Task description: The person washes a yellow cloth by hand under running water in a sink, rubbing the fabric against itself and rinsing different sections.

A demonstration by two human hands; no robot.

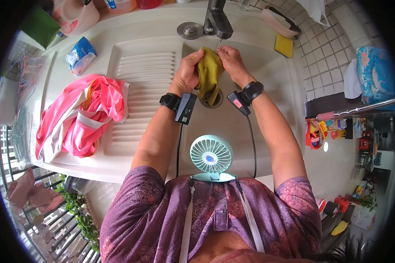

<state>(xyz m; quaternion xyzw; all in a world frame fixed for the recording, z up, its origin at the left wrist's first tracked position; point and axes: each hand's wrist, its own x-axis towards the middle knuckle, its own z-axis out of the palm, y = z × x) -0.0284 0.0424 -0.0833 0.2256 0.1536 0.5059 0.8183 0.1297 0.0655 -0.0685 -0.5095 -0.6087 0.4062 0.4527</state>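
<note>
An olive-yellow cloth (210,72) hangs down over the sink basin (267,79), below the dark faucet (218,22). My left hand (188,73) grips its upper left edge, fingers closed. On the other side, my right hand (233,63) pinches the cloth's upper right edge right under the spout, where a thin stream of water seems to fall. The cloth's lower end hangs over the drain (215,97) and partly hides it. Each wrist wears a black strap with a small box and a cable.
A ribbed washboard (147,96) lies left of the basin, beside a pink and white garment (85,116). Behind that sits a blue packet (80,55). A yellow sponge (284,46) rests on the right rim. A pale green fan (211,155) hangs at my chest.
</note>
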